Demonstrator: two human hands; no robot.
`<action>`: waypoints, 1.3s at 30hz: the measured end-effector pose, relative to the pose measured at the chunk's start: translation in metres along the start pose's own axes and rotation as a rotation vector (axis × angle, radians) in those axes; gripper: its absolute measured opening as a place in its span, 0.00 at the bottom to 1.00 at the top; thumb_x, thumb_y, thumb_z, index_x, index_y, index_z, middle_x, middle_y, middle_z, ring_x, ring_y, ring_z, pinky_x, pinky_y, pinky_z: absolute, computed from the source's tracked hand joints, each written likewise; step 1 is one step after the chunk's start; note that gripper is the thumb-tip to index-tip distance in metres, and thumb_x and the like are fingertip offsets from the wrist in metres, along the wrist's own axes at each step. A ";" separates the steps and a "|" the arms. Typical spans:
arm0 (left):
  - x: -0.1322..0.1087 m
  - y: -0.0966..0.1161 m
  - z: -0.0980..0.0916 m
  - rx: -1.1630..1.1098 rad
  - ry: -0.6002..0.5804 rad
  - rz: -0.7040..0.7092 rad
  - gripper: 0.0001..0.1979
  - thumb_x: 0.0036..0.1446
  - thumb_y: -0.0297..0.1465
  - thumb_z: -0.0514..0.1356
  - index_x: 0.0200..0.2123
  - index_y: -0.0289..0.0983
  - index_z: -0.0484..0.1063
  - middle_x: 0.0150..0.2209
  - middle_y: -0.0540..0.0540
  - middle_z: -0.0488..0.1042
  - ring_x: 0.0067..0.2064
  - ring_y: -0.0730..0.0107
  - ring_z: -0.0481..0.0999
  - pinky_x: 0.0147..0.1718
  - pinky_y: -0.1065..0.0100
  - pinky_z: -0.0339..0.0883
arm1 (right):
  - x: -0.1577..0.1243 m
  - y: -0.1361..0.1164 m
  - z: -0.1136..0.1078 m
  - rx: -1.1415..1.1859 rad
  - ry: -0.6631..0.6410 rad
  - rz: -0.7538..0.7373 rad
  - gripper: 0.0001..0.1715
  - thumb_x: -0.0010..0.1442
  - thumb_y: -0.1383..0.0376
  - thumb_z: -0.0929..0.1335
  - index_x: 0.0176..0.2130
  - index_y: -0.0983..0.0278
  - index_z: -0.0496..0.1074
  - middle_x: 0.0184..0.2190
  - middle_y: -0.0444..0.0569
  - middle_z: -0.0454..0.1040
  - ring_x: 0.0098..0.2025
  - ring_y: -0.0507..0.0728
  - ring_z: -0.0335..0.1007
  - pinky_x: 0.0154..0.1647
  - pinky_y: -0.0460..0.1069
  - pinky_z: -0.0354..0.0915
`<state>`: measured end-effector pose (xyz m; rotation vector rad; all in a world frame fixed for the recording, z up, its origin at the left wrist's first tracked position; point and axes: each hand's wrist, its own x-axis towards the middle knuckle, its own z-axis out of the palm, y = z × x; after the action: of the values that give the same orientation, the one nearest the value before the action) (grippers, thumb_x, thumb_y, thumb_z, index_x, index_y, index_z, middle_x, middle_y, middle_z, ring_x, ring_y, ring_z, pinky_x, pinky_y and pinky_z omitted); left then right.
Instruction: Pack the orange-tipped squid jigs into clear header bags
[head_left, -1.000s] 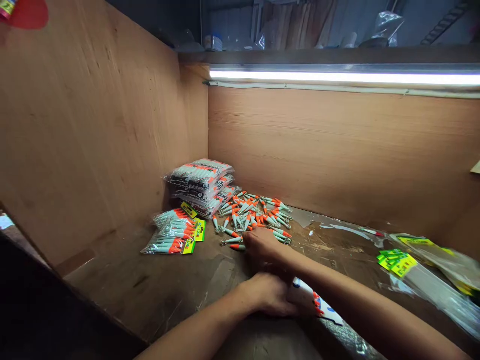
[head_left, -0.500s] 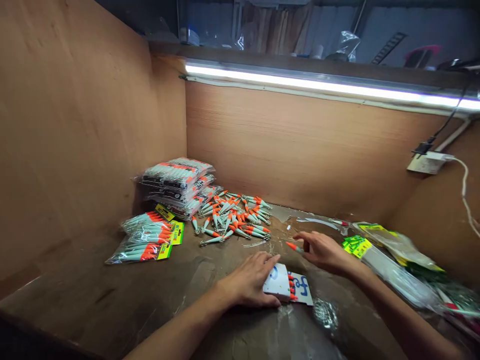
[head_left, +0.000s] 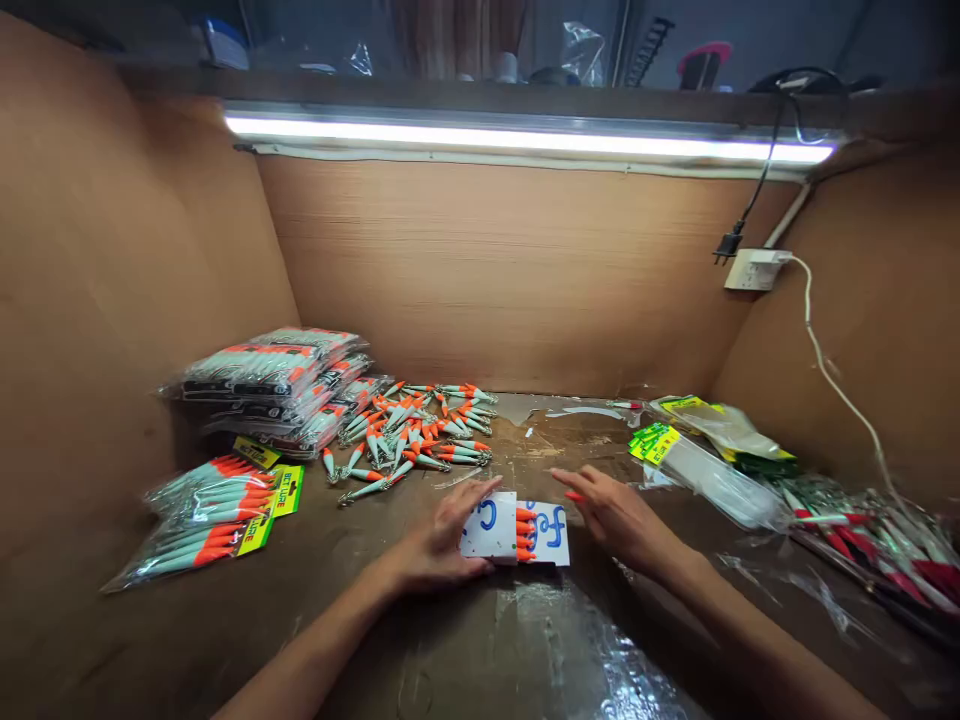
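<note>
My left hand (head_left: pixel 442 540) grips the near end of a small white card holder (head_left: pixel 495 535) with blue handwriting, thumb along its front edge and fingers along the back. Out of its right end poke the orange tips of several squid jigs (head_left: pixel 526 540), lying over a lettered white flap (head_left: pixel 556 537). Just right of the flap, my right hand (head_left: pixel 619 515) pinches one squid jig (head_left: pixel 574 496); only its orange tip shows, the rest being hidden by the fingers. Beyond the left hand lies a loose heap of orange and pale-green squid jigs (head_left: pixel 409 435).
Clear packs of jigs (head_left: pixel 262 370) are stacked at the back left, with labelled bags of jigs (head_left: pixel 210 510) in front. Plastic bags with green-yellow labels (head_left: pixel 712 480) and red-and-white jigs (head_left: pixel 862 550) lie at right. A white cable (head_left: pixel 832 370) hangs from a socket (head_left: pixel 754 270).
The view has swung right. My right hand has drawn in beside the card holder's flap, and the jig in its fingers is now mostly hidden. The left hand keeps its hold.
</note>
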<state>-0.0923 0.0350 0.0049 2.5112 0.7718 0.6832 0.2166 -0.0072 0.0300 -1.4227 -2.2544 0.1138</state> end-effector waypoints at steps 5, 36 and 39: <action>0.014 0.022 -0.004 -0.081 0.114 -0.036 0.44 0.48 0.32 0.69 0.66 0.45 0.55 0.59 0.42 0.62 0.60 0.55 0.65 0.61 0.54 0.61 | -0.008 0.002 -0.030 0.293 0.454 0.053 0.12 0.67 0.62 0.65 0.47 0.60 0.75 0.42 0.51 0.74 0.43 0.58 0.72 0.45 0.51 0.68; -0.002 0.024 0.013 0.006 -0.287 -0.047 0.45 0.55 0.45 0.66 0.70 0.51 0.46 0.68 0.43 0.52 0.69 0.49 0.51 0.66 0.51 0.52 | -0.002 -0.020 0.035 -0.139 -0.049 -0.080 0.05 0.65 0.65 0.68 0.38 0.61 0.76 0.37 0.46 0.77 0.43 0.57 0.66 0.43 0.50 0.58; -0.002 0.027 0.011 0.033 -0.293 -0.022 0.43 0.57 0.45 0.64 0.70 0.51 0.45 0.68 0.42 0.51 0.69 0.49 0.51 0.65 0.49 0.52 | -0.003 -0.023 0.036 -0.166 -0.017 -0.090 0.08 0.66 0.68 0.66 0.36 0.63 0.75 0.36 0.49 0.76 0.41 0.58 0.66 0.42 0.50 0.59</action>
<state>-0.0765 0.0101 0.0094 2.5492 0.7059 0.2859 0.1833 -0.0143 0.0036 -1.4033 -2.3850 -0.0931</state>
